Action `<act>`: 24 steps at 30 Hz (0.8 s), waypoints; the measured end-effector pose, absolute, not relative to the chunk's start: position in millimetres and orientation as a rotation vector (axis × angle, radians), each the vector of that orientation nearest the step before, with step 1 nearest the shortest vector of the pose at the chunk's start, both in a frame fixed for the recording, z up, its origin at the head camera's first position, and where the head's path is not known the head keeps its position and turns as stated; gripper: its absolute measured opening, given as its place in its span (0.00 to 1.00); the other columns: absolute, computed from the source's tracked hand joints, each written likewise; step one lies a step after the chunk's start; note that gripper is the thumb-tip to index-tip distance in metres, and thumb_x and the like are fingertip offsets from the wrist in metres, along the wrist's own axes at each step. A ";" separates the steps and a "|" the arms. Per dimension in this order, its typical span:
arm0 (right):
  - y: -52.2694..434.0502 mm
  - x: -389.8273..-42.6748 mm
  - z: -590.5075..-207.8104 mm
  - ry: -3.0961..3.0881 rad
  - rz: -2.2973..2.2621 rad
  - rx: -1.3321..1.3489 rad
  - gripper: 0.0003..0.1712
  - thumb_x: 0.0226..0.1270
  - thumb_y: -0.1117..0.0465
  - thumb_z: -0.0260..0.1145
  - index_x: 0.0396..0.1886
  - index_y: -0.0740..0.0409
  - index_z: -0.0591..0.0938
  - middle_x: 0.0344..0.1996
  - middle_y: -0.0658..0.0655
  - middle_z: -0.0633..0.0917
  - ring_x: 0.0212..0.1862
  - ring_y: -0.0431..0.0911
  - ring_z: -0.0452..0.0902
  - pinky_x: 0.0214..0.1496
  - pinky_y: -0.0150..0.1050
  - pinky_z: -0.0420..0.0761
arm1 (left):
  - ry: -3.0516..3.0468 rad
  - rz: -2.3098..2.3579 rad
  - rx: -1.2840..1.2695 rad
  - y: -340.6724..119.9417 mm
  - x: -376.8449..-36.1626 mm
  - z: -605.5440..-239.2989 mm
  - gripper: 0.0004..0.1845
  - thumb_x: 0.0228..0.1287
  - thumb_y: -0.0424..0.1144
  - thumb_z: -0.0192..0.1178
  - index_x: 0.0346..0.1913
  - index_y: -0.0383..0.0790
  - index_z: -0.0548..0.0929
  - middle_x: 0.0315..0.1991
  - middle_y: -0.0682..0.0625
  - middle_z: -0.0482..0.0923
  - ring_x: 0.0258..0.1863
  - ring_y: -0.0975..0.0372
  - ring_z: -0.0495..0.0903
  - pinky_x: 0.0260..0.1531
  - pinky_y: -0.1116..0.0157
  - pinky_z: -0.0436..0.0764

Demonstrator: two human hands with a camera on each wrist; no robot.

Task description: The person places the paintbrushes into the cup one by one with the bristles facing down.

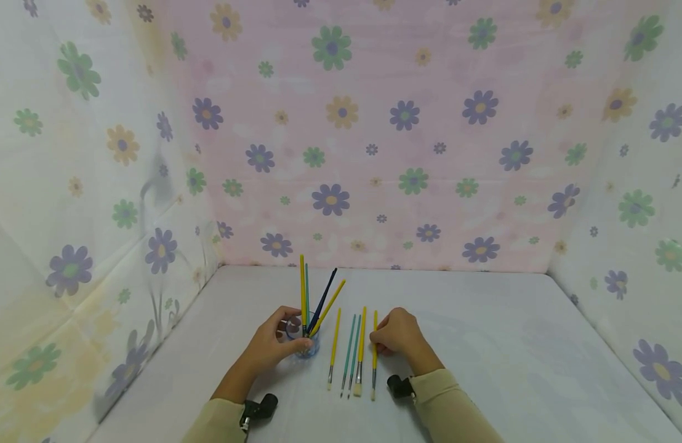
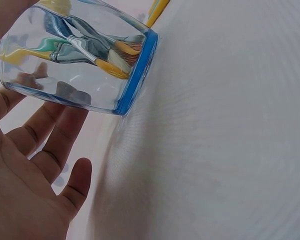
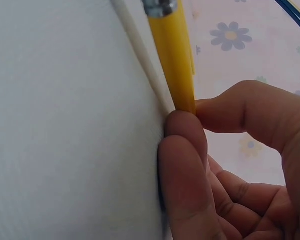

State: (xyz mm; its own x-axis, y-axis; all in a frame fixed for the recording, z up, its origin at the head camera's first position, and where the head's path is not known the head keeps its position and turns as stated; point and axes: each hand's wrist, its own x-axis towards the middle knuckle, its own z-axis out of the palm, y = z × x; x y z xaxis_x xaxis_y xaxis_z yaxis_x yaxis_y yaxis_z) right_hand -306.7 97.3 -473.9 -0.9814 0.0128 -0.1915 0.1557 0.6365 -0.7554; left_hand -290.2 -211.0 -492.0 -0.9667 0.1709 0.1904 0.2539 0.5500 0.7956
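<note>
My left hand (image 1: 276, 342) holds a clear glass cup (image 1: 306, 346) with a blue base, standing on the white table. Its fingers (image 2: 55, 145) lie along the cup (image 2: 85, 60). Several brushes (image 1: 319, 301) stand in the cup, yellow, teal and dark blue, bristles down. To its right several brushes lie in a row on the table (image 1: 485, 344). My right hand (image 1: 386, 337) pinches the handle end of the rightmost yellow brush (image 1: 374, 360). In the right wrist view, thumb and fingertips (image 3: 186, 135) close on that yellow handle (image 3: 172, 55), which still lies on the cloth.
The other lying brushes are a thin yellow one (image 1: 334, 344), two teal ones (image 1: 350, 354) and a thicker yellow one (image 1: 361, 354). Floral cloth walls (image 1: 341, 154) enclose the table at the back and both sides. Black wrist mounts (image 1: 401, 386) sit near the front.
</note>
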 end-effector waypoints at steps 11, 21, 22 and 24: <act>103.5 -311.2 -475.3 2.592 -1.337 0.181 0.13 0.57 0.59 0.77 0.37 0.61 0.85 0.23 0.56 0.88 0.25 0.45 0.85 0.27 0.37 0.86 | -2.689 -1.413 -0.359 -211.1 -289.6 -492.2 0.34 0.52 0.54 0.80 0.62 0.59 0.77 0.52 0.58 0.81 0.47 0.60 0.77 0.50 0.60 0.77; 105.3 -312.1 -476.5 2.564 -1.427 0.210 0.16 0.62 0.57 0.72 0.45 0.62 0.82 0.27 0.56 0.88 0.26 0.45 0.84 0.27 0.36 0.86 | -2.678 -1.411 -0.387 -212.2 -291.8 -494.4 0.35 0.51 0.56 0.80 0.62 0.59 0.77 0.52 0.58 0.81 0.46 0.59 0.76 0.47 0.62 0.77; 105.2 -312.4 -475.5 2.559 -1.436 0.214 0.16 0.62 0.57 0.72 0.45 0.63 0.82 0.27 0.56 0.88 0.26 0.45 0.84 0.27 0.36 0.86 | -2.676 -1.412 -0.391 -212.4 -292.0 -494.8 0.35 0.51 0.57 0.80 0.62 0.60 0.77 0.52 0.58 0.81 0.46 0.59 0.76 0.47 0.62 0.77; 105.0 -312.6 -472.3 2.546 -1.452 0.215 0.16 0.62 0.58 0.71 0.45 0.63 0.83 0.28 0.56 0.88 0.27 0.45 0.85 0.27 0.37 0.86 | -2.676 -1.410 -0.395 -212.9 -292.0 -495.2 0.35 0.51 0.57 0.80 0.62 0.60 0.76 0.51 0.58 0.81 0.46 0.59 0.76 0.47 0.62 0.77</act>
State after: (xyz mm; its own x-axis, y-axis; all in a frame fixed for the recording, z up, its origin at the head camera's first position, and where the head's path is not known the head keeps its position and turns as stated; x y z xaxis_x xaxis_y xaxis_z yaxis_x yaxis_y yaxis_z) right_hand -312.6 105.0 -472.3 -0.9690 0.0259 -0.2457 0.2246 0.5064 -0.8326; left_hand -292.0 -212.9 -495.2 -0.9623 0.1844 0.1998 0.2690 0.5401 0.7975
